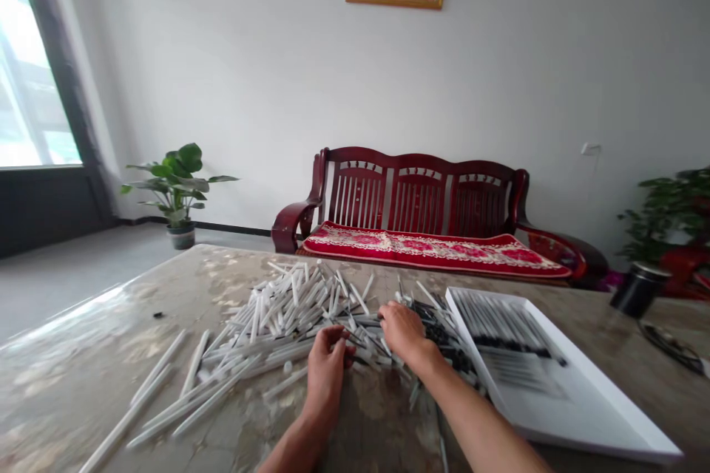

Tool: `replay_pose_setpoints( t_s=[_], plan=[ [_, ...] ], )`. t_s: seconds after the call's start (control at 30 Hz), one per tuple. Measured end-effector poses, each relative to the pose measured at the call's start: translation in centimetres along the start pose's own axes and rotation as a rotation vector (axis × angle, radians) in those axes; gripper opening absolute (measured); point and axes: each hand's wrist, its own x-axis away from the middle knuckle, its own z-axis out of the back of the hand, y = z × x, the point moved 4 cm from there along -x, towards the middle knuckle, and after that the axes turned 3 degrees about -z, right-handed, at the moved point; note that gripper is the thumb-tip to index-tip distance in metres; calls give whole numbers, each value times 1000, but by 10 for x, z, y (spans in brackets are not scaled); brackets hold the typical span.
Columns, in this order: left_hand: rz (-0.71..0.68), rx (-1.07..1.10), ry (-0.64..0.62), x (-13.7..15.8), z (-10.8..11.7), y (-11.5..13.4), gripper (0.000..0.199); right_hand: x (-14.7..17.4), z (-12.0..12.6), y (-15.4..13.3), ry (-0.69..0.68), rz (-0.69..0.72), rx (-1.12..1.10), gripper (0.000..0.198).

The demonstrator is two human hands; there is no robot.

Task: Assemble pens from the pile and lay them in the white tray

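My left hand (327,363) is low over the table at the near edge of a pile of white pen barrels (288,303). Its fingers are curled in, and a dark sliver shows by the fingertips; what they hold is unclear. My right hand (402,327) reaches over the right part of the heap, fingers bent down and closed among dark and clear pen parts (444,332). Whatever they grip is hidden. Right of that hand, a white shallow box (588,392) contains a row of clear pens with black ends (507,325) and a blurred second row nearer me.
The pile spreads across the patterned table (222,443), with long loose white tubes (160,369) at the left. A black canister (640,290) and dark cable (671,347) lie at the right. Behind stand a red wooden bench (418,196) and a potted plant (180,185).
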Motion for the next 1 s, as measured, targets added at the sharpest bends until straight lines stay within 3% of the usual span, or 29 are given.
replay_pose_setpoints(
  t_s=[0.3,0.57,1.0],
  plan=[
    [31,21,-4,-2,-1,-5,27,-15,0,-18,-94,21,81,23],
    [34,-6,-36,-2,-2,-6,25,-14,-5,-6,-128,37,49,29],
    [26,-15,-60,-1,-4,-4,28,10,3,6,-16,37,-202,19]
  ],
)
